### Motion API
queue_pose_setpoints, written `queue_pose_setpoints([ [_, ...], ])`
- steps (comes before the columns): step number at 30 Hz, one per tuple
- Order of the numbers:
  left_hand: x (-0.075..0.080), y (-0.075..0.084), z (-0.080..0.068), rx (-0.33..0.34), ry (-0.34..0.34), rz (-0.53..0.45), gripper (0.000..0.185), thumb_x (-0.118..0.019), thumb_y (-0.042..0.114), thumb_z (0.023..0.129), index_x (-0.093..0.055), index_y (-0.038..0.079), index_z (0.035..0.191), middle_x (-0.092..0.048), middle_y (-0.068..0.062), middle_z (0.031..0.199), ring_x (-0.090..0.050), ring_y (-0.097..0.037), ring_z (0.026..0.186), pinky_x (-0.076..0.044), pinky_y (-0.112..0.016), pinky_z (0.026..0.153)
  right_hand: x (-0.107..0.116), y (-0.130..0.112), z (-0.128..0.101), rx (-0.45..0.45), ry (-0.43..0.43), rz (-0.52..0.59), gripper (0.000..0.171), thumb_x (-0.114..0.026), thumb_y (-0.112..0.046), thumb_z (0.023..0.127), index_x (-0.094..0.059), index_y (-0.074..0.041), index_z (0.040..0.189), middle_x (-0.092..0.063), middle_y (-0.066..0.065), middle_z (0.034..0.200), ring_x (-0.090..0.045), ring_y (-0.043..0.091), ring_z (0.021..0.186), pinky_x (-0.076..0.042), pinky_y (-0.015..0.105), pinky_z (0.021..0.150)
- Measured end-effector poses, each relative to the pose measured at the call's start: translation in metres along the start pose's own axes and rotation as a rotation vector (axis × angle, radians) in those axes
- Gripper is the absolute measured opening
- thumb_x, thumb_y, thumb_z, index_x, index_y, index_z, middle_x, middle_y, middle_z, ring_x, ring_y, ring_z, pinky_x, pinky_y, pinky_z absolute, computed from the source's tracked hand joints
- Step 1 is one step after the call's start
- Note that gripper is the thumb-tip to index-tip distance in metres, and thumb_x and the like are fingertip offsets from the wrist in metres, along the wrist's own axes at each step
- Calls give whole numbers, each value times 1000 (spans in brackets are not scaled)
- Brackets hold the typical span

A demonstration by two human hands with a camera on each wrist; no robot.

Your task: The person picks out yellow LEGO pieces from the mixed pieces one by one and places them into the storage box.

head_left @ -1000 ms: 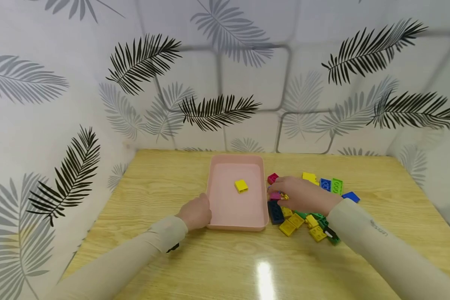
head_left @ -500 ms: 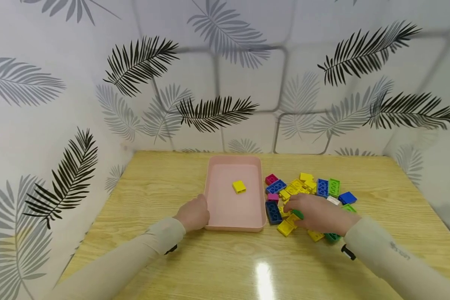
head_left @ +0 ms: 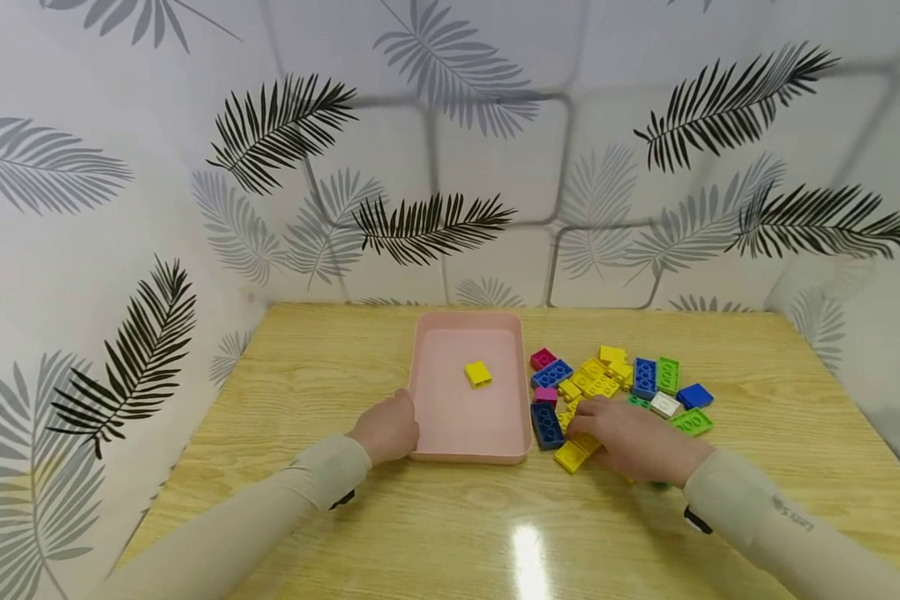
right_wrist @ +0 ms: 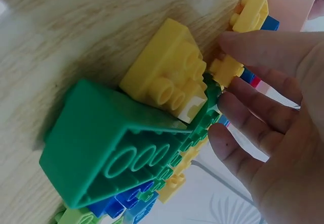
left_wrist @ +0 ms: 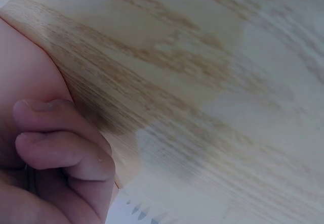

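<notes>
My left hand (head_left: 385,428) is at the near left side of a pink tray (head_left: 468,457), its curled fingers (left_wrist: 76,155) against the tray's wall in the left wrist view. The thumb's hold is hidden there. Inside the tray lies one yellow toy brick (head_left: 477,374). Over the pile to the right, my right hand (head_left: 633,437) reaches down among yellow and green bricks. In the right wrist view its thumb and loosely bent fingers stand apart around a small yellow brick (right_wrist: 226,71), without a visible grip. A large green brick (right_wrist: 116,143) and a yellow brick (right_wrist: 169,72) lie near its fingertips.
Navy (head_left: 547,426), blue, pink, yellow, white (head_left: 664,405) and green bricks crowd the wooden table (head_left: 330,358) right of the tray. A lime brick (head_left: 692,422) and a blue brick (head_left: 695,396) lie at the pile's right edge. A leaf-patterned wall covering (head_left: 495,258) stands behind.
My right hand has moved from the pile's left side toward its near middle, uncovering blue and yellow bricks, then settled lower. My left hand stays at the tray.
</notes>
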State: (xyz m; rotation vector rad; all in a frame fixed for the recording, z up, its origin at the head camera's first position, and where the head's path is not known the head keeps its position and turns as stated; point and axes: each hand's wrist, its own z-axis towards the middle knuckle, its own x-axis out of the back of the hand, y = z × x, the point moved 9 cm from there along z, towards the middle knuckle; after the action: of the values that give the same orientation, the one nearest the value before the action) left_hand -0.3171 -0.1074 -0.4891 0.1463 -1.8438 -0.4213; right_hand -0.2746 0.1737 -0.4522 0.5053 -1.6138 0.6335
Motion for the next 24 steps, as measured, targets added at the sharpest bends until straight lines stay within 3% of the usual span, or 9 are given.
queue_pose_setpoints([
  [14, -1, 1, 1, 3, -3, 5, 49, -48, 9, 98, -38, -19, 137, -53, -6, 66, -44, -15, 51, -35, -27, 45, -2, 2, 3, -5, 28, -15, 22, -73, -11, 90, -73, -14, 112, -70, 2, 110, -65, 22, 101, -55, 45, 91],
  [20, -1, 2, 1, 12, -7, -4, 49, -48, 9, 97, -38, -18, 137, -53, -6, 67, -45, -16, 52, -35, -28, 46, 11, 3, 5, -2, 62, -15, 18, -75, -8, 88, -75, -14, 104, -68, -3, 97, -60, 13, 85, -57, 35, 80],
  [24, 0, 0, 1, 7, 6, 26, 47, -49, 10, 98, -40, -18, 135, -54, -6, 67, -46, -16, 51, -36, -28, 45, 26, -2, 9, -2, 60, -32, 21, -74, -6, 89, -75, -12, 109, -70, 1, 102, -65, 17, 91, -58, 37, 83],
])
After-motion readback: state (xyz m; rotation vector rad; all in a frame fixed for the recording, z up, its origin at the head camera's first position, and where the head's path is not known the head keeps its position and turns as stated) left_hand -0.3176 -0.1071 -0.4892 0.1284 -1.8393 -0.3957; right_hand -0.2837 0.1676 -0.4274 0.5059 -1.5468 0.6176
